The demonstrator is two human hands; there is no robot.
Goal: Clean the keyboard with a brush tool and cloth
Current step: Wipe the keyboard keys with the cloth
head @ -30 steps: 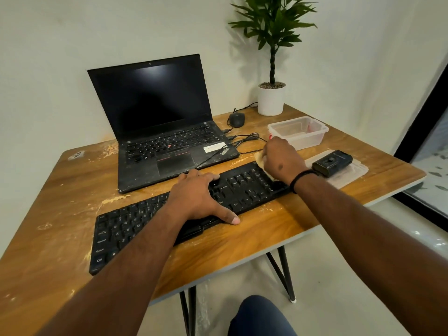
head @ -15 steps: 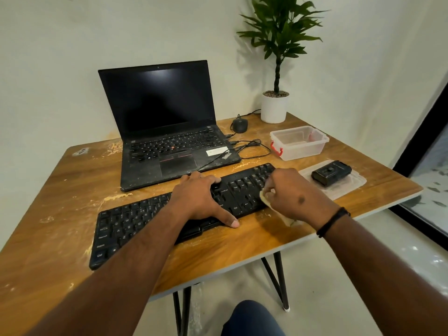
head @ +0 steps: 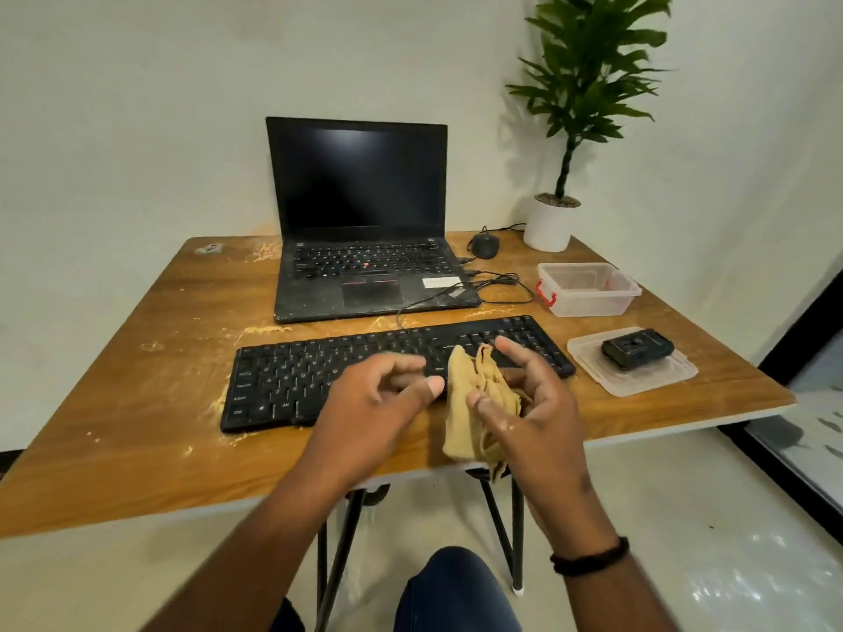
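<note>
Head view: cloth held above keyboard

I see the long black plastic keyboard (head: 365,371) lying left to right across the wooden table (head: 137,403), before the laptop. My right hand (head: 529,403) loosely holds a crumpled tan cloth (head: 470,403). My left hand (head: 378,399) hovers beside it, fingers relaxed, holding nothing.

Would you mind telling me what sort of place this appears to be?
Probably a small home or office workstation in a room corner: an open laptop and a separate keyboard sit on a wooden table against a plain wall, with a potted plant at the back.
</note>
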